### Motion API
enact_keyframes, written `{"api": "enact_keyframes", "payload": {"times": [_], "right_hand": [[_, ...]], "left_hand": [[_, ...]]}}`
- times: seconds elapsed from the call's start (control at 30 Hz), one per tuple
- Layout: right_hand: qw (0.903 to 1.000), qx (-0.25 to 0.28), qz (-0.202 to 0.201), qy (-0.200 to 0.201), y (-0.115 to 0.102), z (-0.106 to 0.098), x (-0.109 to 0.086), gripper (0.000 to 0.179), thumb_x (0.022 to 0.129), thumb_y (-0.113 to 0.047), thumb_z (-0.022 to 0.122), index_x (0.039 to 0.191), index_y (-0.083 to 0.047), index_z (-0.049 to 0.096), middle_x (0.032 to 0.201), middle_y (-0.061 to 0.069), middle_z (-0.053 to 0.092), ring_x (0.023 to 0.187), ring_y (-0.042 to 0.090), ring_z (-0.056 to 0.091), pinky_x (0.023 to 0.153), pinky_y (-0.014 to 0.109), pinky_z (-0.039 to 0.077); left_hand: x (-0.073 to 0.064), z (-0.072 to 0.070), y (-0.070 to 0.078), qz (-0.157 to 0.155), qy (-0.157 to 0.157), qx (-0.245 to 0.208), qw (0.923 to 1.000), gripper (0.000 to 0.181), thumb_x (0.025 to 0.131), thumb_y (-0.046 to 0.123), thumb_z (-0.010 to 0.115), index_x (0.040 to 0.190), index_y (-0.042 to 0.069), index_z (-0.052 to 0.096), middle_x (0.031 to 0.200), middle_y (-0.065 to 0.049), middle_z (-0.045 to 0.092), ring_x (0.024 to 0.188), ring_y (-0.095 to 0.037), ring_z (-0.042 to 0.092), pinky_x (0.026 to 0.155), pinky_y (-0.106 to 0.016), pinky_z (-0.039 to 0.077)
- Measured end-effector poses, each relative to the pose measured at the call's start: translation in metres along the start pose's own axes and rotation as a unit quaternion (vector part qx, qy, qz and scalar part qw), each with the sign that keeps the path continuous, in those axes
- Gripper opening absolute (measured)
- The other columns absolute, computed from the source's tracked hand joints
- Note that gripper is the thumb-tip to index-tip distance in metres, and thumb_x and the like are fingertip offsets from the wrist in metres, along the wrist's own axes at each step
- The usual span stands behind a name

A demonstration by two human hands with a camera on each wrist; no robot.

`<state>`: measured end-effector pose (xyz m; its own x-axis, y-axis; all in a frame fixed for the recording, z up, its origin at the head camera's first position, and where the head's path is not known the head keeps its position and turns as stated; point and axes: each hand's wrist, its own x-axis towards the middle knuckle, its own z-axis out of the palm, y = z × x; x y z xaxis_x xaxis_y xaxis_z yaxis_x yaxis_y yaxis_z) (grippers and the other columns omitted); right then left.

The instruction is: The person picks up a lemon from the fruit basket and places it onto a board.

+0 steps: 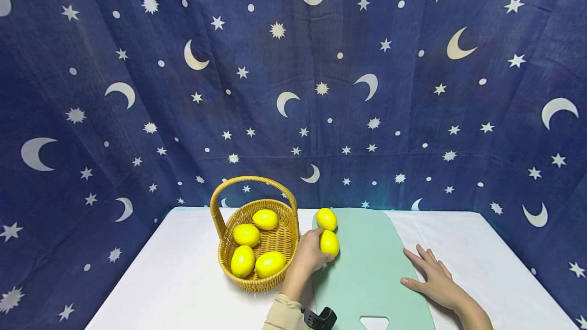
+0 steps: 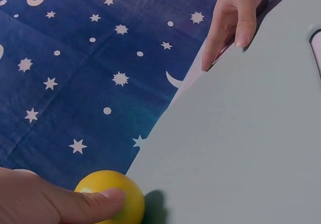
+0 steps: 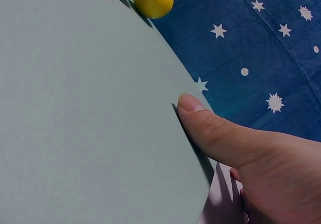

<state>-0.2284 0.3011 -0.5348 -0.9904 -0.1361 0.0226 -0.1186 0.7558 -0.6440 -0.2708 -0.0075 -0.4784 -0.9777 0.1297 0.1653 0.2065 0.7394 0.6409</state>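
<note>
My left hand pinches a lemon over the left edge of a pale green cutting board. In the left wrist view, the thumb lies across that lemon. Just behind it, at the board's far left corner, sits a second lemon. At the board's right edge is my right hand, fingers extended and spread, holding nothing. The right wrist view has its thumb over the board's edge, with the other fingers mostly hidden below.
Left of the board stands a wicker basket with a tall arched handle and several lemons inside. A white-covered table bears everything. Behind it hangs a dark blue curtain with moons and stars. The board has a cut-out near its front edge.
</note>
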Motion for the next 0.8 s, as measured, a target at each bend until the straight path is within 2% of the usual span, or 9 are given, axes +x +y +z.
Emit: {"api": "enact_keyframes", "payload": {"times": [0.37,0.6,0.8], "right_hand": [[1.0,0.001,-0.001,-0.001,0.0018,0.0,0.0008,0.084,0.076,-0.044,0.071,0.141,-0.002,0.04,0.148,0.041,0.011,0.135,0.059,0.002,0.104,0.073,-0.003],[1.0,0.001,-0.002,-0.007,0.0019,-0.0004,0.0003,0.083,0.077,-0.044,0.071,0.141,-0.001,0.04,0.147,0.041,0.011,0.135,0.06,0.003,0.103,0.073,-0.001],[1.0,0.0,0.001,-0.009,0.0022,-0.0007,0.0003,0.083,0.077,-0.045,0.071,0.141,-0.002,0.04,0.148,0.041,0.01,0.135,0.06,0.002,0.104,0.072,-0.002]], "left_hand": [[0.0004,0.0025,-0.002,0.0,0.008,-0.005,1.0,0.067,0.064,0.01,0.086,0.123,-0.002,0.059,0.109,-0.015,0.066,0.096,-0.028,0.061,0.084,-0.042,0.05],[0.0001,-0.0009,-0.0002,0.006,0.005,-0.005,1.0,0.065,0.065,0.009,0.086,0.123,-0.002,0.059,0.106,-0.014,0.066,0.092,-0.025,0.061,0.081,-0.041,0.051],[-0.0022,-0.0063,0.004,0.006,-0.003,0.007,0.9999,0.068,0.065,0.009,0.085,0.126,-0.004,0.057,0.109,-0.016,0.065,0.097,-0.028,0.062,0.086,-0.042,0.05]]}}
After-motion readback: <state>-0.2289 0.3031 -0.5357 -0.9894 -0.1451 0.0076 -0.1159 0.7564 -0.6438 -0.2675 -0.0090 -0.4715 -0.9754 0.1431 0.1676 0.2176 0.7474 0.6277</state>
